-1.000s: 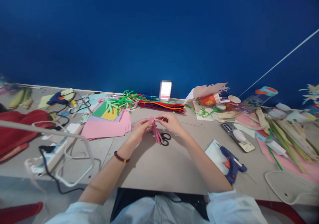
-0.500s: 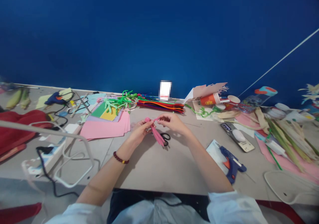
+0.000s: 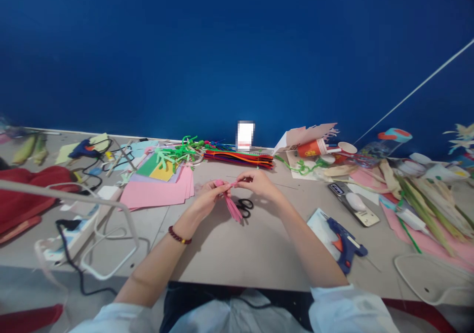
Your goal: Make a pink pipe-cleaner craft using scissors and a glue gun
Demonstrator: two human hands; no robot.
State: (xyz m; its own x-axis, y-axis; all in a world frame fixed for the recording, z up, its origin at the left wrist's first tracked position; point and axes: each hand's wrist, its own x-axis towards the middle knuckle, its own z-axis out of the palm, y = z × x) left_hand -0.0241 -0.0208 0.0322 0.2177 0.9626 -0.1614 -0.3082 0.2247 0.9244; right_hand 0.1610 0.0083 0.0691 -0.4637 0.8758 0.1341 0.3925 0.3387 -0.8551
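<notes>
Where the counter [image 3: 259, 259] meets the blue wall [image 3: 237, 51], dry husks [image 3: 25, 150] lie at the far left, with a red cloth [image 3: 25, 194] nearer the person. A blue glue gun [image 3: 85, 147] sits among black cables [image 3: 118, 157] towards the back, and a white power strip [image 3: 70, 239] lies near the front, just behind a white tubular frame [image 3: 74, 197].

Next comes a stack of coloured paper [image 3: 155, 194], pink on the bottom, with green pipe cleaners [image 3: 174, 155] heaped at its far edge.

The left hand [image 3: 209, 197], with a dark red bead bracelet [image 3: 179, 234] at the wrist, has a narrow grip on pink pipe cleaners [image 3: 231, 204] at the middle of the counter. The right hand [image 3: 259, 185] pinches their upper end in an equally narrow grip, its fingertips just beside the left hand's. The strands hang down to just above black-handled scissors [image 3: 244, 208], which lie flat on the counter. A long bundle of multicoloured pipe cleaners [image 3: 239, 159] lies behind them.

Further right are an orange paper cup [image 3: 310, 148] on its side, a second blue glue gun [image 3: 346, 244] on a white sheet [image 3: 318, 229], and a phone [image 3: 366, 218]. Long green-and-tan leaves [image 3: 422, 209] lie across a pink sheet [image 3: 418, 239] at the far right.
</notes>
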